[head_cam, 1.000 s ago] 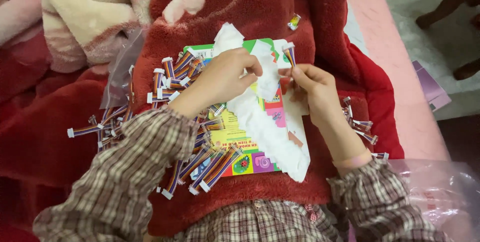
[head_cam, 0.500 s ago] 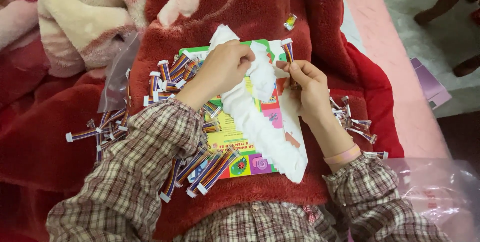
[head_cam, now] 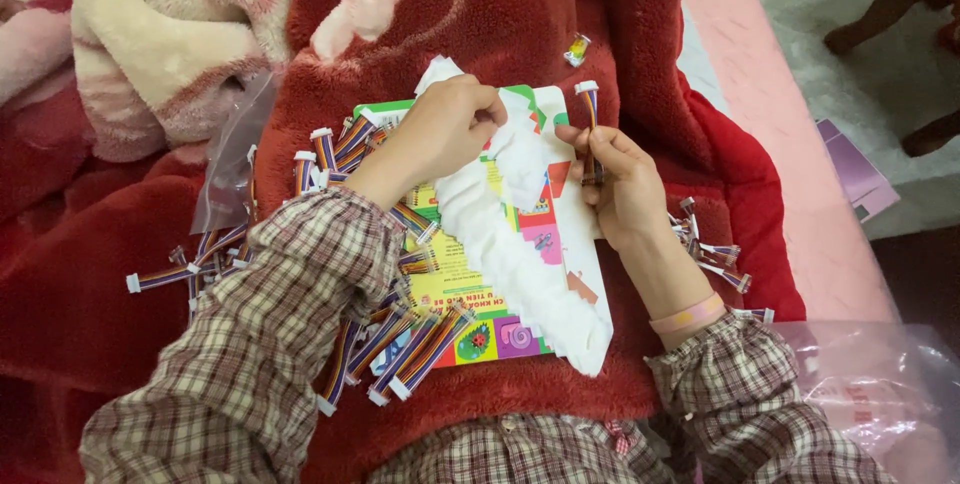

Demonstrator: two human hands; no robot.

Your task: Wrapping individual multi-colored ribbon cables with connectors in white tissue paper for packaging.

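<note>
My right hand (head_cam: 618, 182) holds one short rainbow ribbon cable (head_cam: 589, 119) upright, its white connector on top. My left hand (head_cam: 443, 131) is curled with its fingertips on a crumpled white paper sheet (head_cam: 520, 254), which lies over a colourful picture book (head_cam: 470, 329) on my lap. Several more ribbon cables (head_cam: 400, 344) with white connectors lie piled on the book's left side and under my left forearm. A smaller bunch of cables (head_cam: 712, 244) rests by my right wrist. Both sleeves are plaid.
A red fleece blanket (head_cam: 520, 14) covers my lap. A pink and cream blanket (head_cam: 150, 54) lies at upper left. A clear plastic bag (head_cam: 228, 169) sits on the left, another plastic bag (head_cam: 860, 384) at lower right. A small sweet wrapper (head_cam: 577, 48) lies above the book.
My right hand has lifted the single cable upright and shifted slightly right. My left hand has stayed on the white paper, curling a little tighter.
</note>
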